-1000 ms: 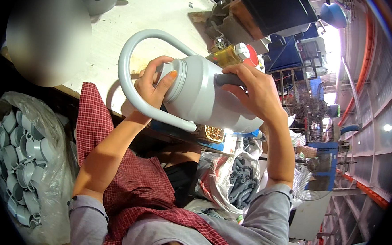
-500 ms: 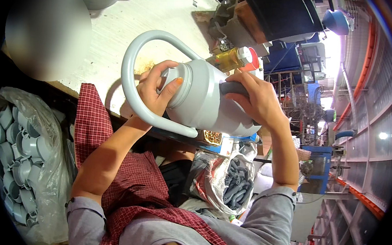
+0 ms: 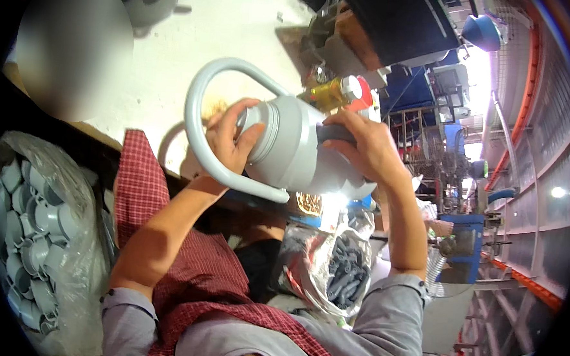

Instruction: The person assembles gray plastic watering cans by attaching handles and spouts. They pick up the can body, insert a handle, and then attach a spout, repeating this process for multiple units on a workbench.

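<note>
Head view: we hold a tilted grey vessel point(image 3: 296, 143) at the frame's centre. Our left grip point(image 3: 231, 143) clasps its neck; our right grip point(image 3: 369, 142) closes around the dark-grey handle piece point(image 3: 334, 133) on its side.

Okay so the outfit: grey shirt point(image 3: 238, 335) with a rounded neckline, and both the left sleeve point(image 3: 128, 324) and right sleeve point(image 3: 387, 319) stop around the elbow, each with a small dark button near the edge. Over that there's a dark red apron point(image 3: 206, 267) in a fine pale check, kinda like a tea towel tbh, with a plaid band running across the chest. Bit of black cloth point(image 3: 258, 262) by the lap, can't tell the garment. Forearms and both hands are bare.
</note>
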Tool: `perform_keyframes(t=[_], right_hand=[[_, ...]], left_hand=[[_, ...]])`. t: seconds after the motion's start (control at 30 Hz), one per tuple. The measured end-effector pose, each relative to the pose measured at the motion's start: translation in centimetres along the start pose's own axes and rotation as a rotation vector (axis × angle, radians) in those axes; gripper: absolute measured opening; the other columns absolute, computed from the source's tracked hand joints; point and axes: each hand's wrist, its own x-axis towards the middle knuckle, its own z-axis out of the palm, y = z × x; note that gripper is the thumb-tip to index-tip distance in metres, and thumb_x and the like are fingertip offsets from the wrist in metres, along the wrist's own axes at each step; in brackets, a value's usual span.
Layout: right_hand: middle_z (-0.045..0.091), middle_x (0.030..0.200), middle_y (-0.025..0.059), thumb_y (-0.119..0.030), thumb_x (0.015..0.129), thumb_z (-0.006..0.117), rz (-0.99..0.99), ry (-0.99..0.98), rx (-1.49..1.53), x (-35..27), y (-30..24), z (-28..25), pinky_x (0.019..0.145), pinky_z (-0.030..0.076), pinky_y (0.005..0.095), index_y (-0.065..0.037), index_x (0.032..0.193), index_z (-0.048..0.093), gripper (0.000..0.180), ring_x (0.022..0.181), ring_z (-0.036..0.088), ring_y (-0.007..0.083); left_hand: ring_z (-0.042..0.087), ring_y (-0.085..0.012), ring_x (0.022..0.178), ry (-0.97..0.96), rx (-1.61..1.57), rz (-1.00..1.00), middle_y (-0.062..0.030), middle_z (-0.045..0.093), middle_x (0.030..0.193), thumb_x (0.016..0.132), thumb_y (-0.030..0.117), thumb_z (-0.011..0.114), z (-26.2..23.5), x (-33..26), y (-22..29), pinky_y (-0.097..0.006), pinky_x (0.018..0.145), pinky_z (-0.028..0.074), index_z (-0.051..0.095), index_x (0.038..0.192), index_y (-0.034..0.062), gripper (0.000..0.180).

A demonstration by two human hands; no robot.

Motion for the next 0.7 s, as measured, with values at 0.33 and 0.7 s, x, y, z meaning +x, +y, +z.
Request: perform_keyframes(t=[0.33, 0.7], right_hand=[[0.065, 0.091, 0.0139, -0.040, 0.081, 0.068, 0.007, 0.038, -0.179, -1.8, 0.0, -1.4, 0.072, 0.050, 0.0425, -0.007, 0.100, 0.060, 0.039, 0.083, 0.064, 0.0347], [0.059, 0.081, 0.0079, -0.042, 0.085, 0.063, -0.586, 0.436, -0.377, 1.7, -0.7, -2.0, 0.055, 0.048, 0.0415, -0.012, 0.093, 0.056, 0.031, 0.068, 0.061, 0.0294]], left_hand=[[0.063, -0.0327, 0.092, -0.032, 0.038, -0.072, -0.0222, 0.065, 0.101, 0.096, 0.028, 0.049, 2.3, 0.4, 0.1, -0.040, 0.083, 0.047, 0.058, 0.125, 0.0081, 0.036], [0.054, -0.0123, 0.092, 0.181, -0.134, 0.087, -0.0076, 0.061, 0.107, 0.100, 0.030, 0.048, -3.2, 1.2, 5.0, -0.024, 0.082, 0.045, 0.056, 0.127, 0.0044, 0.038]])
